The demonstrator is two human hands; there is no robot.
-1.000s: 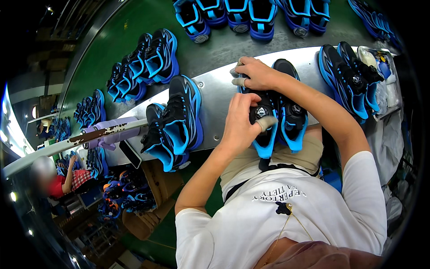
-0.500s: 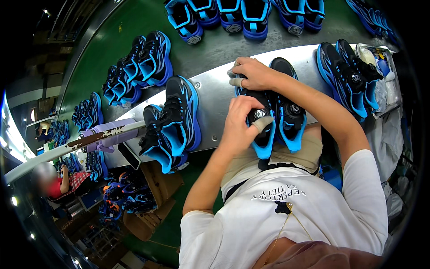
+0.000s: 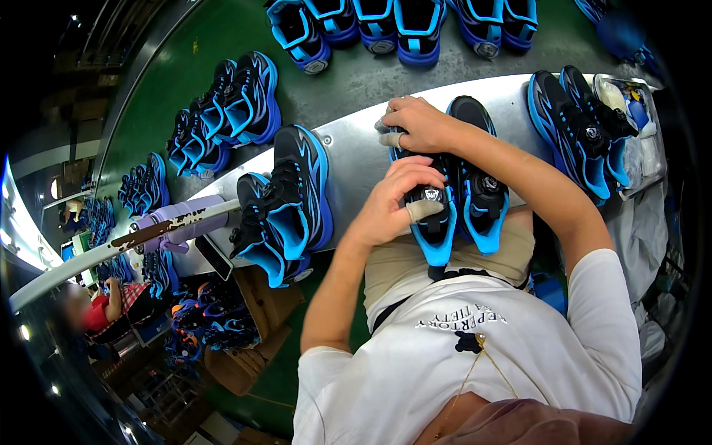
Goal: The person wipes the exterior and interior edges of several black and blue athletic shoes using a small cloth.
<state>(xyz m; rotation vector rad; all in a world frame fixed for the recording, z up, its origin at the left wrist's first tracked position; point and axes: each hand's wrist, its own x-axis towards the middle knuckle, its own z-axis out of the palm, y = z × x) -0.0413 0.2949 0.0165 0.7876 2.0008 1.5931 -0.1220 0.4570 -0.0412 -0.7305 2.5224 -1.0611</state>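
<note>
Head view: a worker in a white T-shirt [image 3: 475,311] handles a black-and-blue sneaker — the handled shoe [image 3: 436,251] — at a silver ledge [image 3: 356,178], its toe at twelve o'clock and its heel at six, toward the beige trousers [image 3: 393,263]. The left hand [image 3: 389,202] comes in from nine o'clock, thumb and fingers set a narrow space apart around the shoe's round dial [image 3: 432,195]; whether they pinch it, one cannot tell. The right hand [image 3: 417,124] holds the toe at twelve, fingers bent over it, the forearm crossing above the partner shoe [image 3: 486,194], which stands just beside at two o'clock. From the handled shoe, another pair [image 3: 300,159] sits at nine o'clock, a third pair [image 3: 552,122] at two, near a metal tray [image 3: 645,185] of small items. More sneakers [image 3: 417,33] line up at twelve on a green surface [image 3: 326,96], with a further cluster [image 3: 245,104] at ten. Well apart toward nine lies a purple bottle [image 3: 211,204] behind a chipped white pole [image 3: 96,256] — and, farther off toward eight, another person in a red top [image 3: 99,315].
</note>
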